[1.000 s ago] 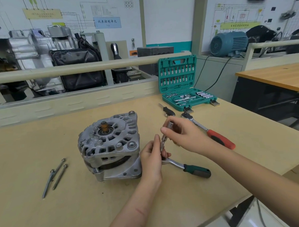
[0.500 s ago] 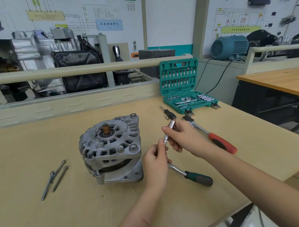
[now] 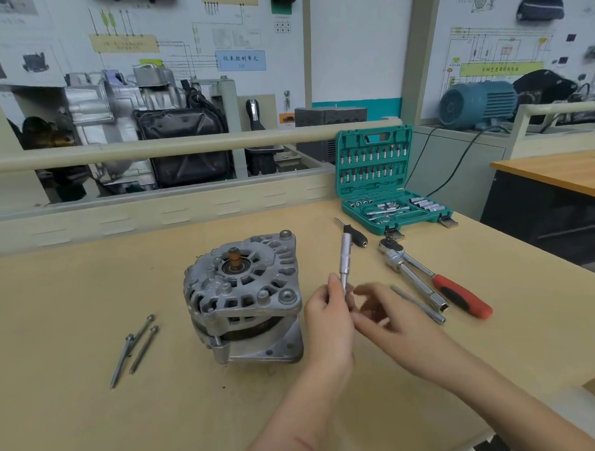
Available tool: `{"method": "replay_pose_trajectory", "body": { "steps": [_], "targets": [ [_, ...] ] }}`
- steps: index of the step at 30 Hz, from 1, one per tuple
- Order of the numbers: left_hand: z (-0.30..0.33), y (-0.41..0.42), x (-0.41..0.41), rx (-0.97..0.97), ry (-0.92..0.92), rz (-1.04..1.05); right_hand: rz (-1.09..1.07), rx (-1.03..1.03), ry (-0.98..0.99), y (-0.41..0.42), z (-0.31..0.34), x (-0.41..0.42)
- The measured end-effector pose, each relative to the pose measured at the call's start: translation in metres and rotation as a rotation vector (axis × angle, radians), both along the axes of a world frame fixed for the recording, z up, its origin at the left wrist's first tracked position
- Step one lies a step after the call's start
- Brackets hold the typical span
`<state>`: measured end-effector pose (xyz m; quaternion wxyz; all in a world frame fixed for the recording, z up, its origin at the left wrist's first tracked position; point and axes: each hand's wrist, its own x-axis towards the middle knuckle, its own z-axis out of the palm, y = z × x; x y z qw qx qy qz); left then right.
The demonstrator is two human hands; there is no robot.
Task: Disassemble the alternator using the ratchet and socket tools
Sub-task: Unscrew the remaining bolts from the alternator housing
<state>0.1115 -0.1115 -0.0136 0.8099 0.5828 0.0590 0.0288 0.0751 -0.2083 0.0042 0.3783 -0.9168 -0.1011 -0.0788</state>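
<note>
The silver alternator [image 3: 244, 295] stands on the wooden bench [image 3: 71, 303], shaft end up. Just to its right my left hand [image 3: 327, 323] grips the lower end of a slim silver extension bar with a socket [image 3: 345, 257], held upright. My right hand [image 3: 388, 316] is blurred beside it, fingers loose and spread, holding nothing. A red-handled ratchet [image 3: 463, 296] lies to the right with two silver bars [image 3: 421, 288] alongside it. The green-handled ratchet is not visible.
Three long bolts [image 3: 138, 348] lie left of the alternator. A small black-handled driver [image 3: 356, 236] lies behind my hands. The open green socket case [image 3: 390, 187] sits at the back right. The bench's front edge runs near my right forearm.
My right hand has let go of the bar's top and dropped down to the right. My left hand now holds the bar upright alone. The green-handled ratchet has gone from sight.
</note>
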Motion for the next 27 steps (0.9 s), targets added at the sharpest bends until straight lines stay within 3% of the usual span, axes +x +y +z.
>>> {"method": "replay_pose_trajectory", "body": {
  "steps": [2, 3, 6, 8, 11, 14, 18, 22, 27],
  "targets": [
    [0.019, -0.001, -0.007, -0.097, 0.016, -0.015, 0.003, -0.276, -0.153, -0.003, 0.0, -0.015],
    [0.03, -0.001, -0.013, -0.131, 0.001, -0.04, -0.027, -0.298, -0.242, -0.004, 0.007, -0.019],
    [0.066, 0.015, -0.032, -0.138, -0.165, -0.167, 0.004, -0.108, -0.423, -0.002, 0.037, -0.021],
    [0.082, 0.044, -0.04, 0.049, -0.39, -0.139, 0.131, 0.062, -0.465, 0.007, 0.06, -0.022],
    [0.094, 0.104, -0.041, 0.426, -0.666, 0.229, 0.322, 0.319, -0.305, 0.022, 0.092, -0.02],
    [0.091, 0.154, -0.037, 0.495, -0.621, 0.347, 0.449, 0.193, -0.113, 0.045, 0.118, -0.003],
    [0.081, 0.184, -0.039, 0.603, -0.543, 0.223, 0.602, -0.165, -0.126, 0.088, 0.127, 0.016],
    [0.077, 0.187, -0.044, 0.656, -0.537, -0.117, 0.681, -0.242, -0.11, 0.105, 0.127, 0.021],
    [0.077, 0.186, -0.037, 0.67, -0.548, -0.17, 0.601, -0.201, -0.11, 0.102, 0.145, 0.027]
  ]
}}
